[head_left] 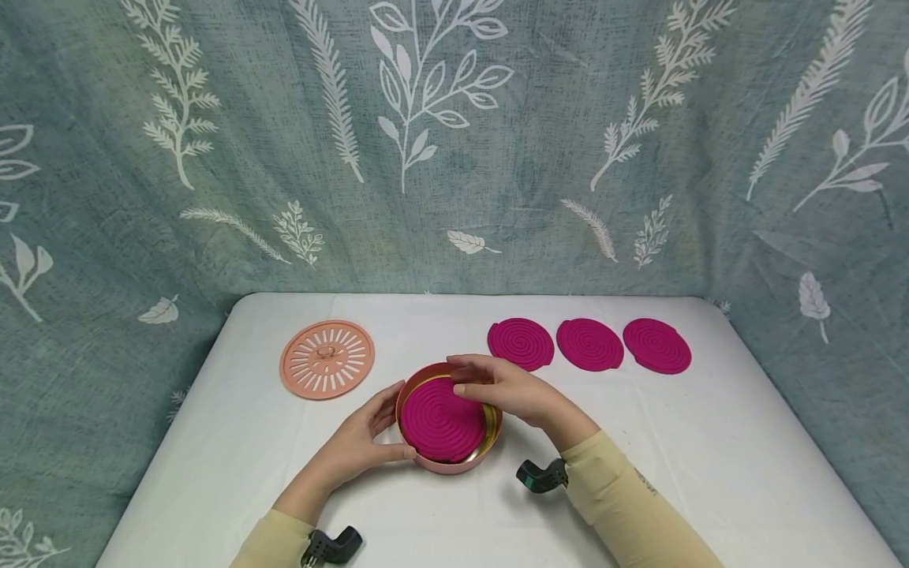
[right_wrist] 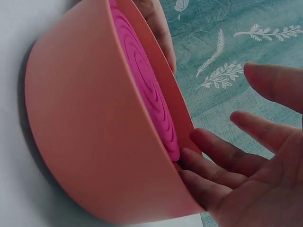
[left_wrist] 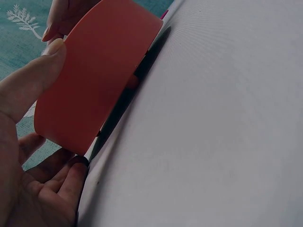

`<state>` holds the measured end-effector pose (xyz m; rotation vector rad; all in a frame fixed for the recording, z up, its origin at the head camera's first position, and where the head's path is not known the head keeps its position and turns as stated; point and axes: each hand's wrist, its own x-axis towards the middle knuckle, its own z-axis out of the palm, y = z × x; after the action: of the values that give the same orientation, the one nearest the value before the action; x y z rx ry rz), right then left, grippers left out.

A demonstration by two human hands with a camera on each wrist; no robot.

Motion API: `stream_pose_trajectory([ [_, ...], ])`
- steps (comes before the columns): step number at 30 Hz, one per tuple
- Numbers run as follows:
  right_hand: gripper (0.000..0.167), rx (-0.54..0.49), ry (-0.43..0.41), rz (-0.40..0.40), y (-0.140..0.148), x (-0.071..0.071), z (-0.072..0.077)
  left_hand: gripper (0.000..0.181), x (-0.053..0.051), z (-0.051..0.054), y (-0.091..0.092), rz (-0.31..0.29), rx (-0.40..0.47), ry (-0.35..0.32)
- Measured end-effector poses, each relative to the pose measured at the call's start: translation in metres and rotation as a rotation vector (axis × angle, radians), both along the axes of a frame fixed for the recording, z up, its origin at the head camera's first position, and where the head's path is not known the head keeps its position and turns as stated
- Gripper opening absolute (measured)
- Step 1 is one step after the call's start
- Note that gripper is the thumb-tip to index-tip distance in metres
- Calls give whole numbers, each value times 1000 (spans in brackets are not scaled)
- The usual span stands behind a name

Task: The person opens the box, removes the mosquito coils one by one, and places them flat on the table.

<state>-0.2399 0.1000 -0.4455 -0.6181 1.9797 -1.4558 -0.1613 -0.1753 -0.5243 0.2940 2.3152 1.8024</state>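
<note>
Pale yellow left sleeve (head_left: 271, 544), matching right sleeve (head_left: 625, 505) bearing small dark print (head_left: 645, 481). Black, angled left wrist camera (head_left: 335, 546); right wrist camera (head_left: 545, 476) likewise black, with green patch (head_left: 528, 480).

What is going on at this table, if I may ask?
A person's left hand holds the side of a round pink-orange container, while the right hand has its fingers at the rim. One magenta coil is inside. Three more coils lie in a row at the table's back right, and a slotted disc lies toward the back left.
</note>
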Motion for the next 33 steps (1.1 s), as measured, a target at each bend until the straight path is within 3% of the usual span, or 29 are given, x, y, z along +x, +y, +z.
stream_pose_trajectory([
  [13, 57, -18, 32, -54, -2, 0, -3, 108, 1, 0, 2, 26, -11, -9],
  [24, 52, -105, 5, -128, -5, 0, -1, 107, 1, 0, 0, 14, -6, 3],
  [33, 48, -192, -77, -208, -7, -2, -8, 107, 0, -1, 1, 6, 0, 7],
])
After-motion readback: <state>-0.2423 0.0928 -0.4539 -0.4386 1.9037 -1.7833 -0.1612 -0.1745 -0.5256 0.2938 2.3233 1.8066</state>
